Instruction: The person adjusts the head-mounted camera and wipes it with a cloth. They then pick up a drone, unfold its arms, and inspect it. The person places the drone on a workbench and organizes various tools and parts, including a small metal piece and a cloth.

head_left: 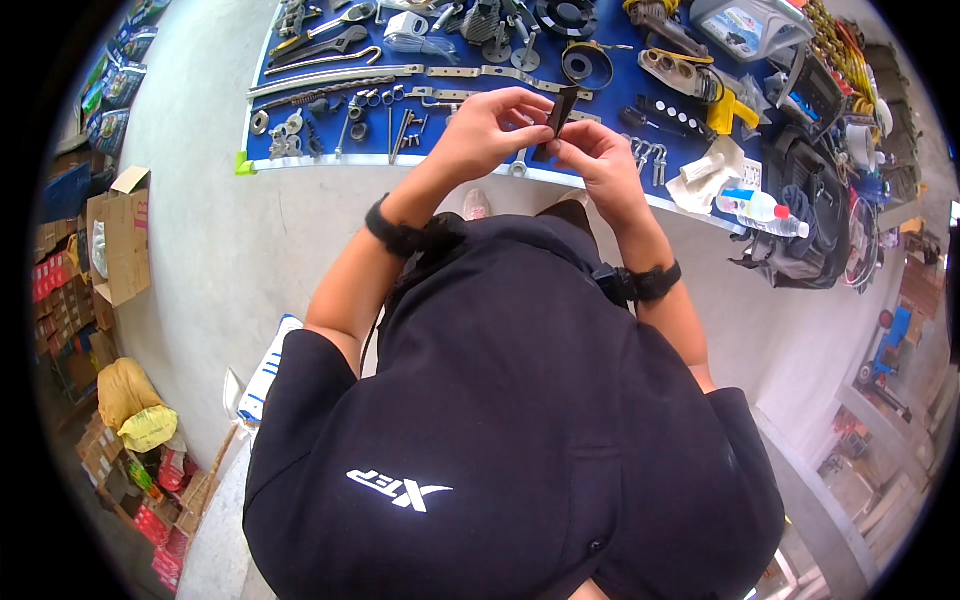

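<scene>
Both my hands are raised over the near edge of a blue-topped table [325, 172]. Between them is a small dark flat strip [564, 108], tilted upward; its exact kind I cannot make out. My left hand [497, 128] pinches it from the left between thumb and fingers. From the right, the thumb and fingertips of my right hand [600, 160] close on its lower part. Just below the hands, the ring end of a wrench [518, 168] shows at the table edge. Several small hooked metal pieces [652, 160] lie right of my right hand.
On the table lie an adjustable wrench [343, 42], long metal strips [335, 80], a round clamp [587, 66] and a yellow tool [733, 112]. Gloves [712, 175], a bottle [752, 205] and a black backpack [800, 205] are at the right. Cardboard boxes [122, 240] stand at the left.
</scene>
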Motion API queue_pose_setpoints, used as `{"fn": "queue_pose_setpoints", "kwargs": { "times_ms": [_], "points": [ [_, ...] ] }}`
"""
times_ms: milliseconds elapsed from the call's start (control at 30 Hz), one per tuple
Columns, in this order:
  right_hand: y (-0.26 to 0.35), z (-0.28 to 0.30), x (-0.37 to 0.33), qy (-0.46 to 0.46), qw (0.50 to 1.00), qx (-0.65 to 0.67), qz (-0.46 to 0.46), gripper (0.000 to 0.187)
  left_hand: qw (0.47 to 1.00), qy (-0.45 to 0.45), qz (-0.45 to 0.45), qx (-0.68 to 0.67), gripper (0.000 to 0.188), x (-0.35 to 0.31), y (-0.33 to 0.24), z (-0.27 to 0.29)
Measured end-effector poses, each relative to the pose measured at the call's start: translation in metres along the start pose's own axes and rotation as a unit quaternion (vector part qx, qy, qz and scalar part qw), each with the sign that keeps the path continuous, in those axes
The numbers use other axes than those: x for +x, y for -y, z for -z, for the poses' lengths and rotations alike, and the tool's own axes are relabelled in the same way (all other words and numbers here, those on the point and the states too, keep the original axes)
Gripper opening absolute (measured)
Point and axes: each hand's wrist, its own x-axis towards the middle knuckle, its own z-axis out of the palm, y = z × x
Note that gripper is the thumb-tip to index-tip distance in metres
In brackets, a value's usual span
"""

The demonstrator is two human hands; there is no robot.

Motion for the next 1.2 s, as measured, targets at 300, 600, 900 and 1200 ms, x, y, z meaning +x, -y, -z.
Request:
{"fn": "queue_pose_setpoints", "kwargs": {
  "times_ms": [300,600,900,1200],
  "points": [
    [-0.081,0.027,0.018,-0.14,0.946,-0.255,0.143,0.01,0.977,0.041,-0.129,0.164,0.012,0.038,0.071,-0.026],
    [-0.16,0.033,0.025,-0.198,0.902,-0.354,0.148,0.015,0.954,0.043,-0.121,0.272,0.01,0.037,0.129,-0.051],
    [-0.166,0.041,0.025,-0.2,0.918,-0.324,0.115,0.016,0.948,0.053,-0.118,0.292,0.01,0.041,0.129,-0.063],
    [-0.141,0.04,0.02,-0.167,0.913,-0.355,0.107,0.014,0.952,0.06,-0.126,0.272,0.01,0.043,0.122,-0.06]
  ]
}}
